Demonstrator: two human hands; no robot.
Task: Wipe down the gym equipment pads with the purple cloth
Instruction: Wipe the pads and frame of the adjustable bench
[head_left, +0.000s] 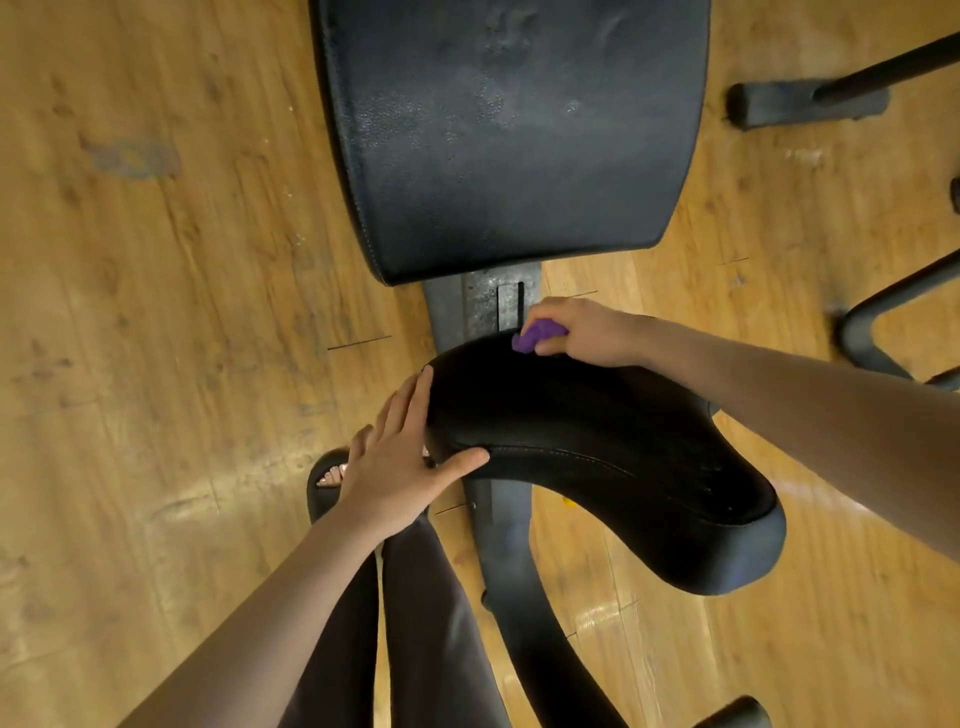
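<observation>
Purple cloth (535, 335), bunched small, is pinched in the right hand (587, 332) at the far edge of a curved black padded seat (597, 462). Nearer, the left hand (395, 462) lies flat with fingers spread against that seat's left side. Beyond both, a wide black vinyl back pad (509, 135) lies over the wooden floor (156, 208).

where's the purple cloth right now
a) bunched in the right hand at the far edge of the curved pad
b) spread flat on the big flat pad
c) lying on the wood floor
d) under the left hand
a: the purple cloth is bunched in the right hand at the far edge of the curved black pad, while the left hand rests flat on that pad's near end, holding nothing.
</observation>
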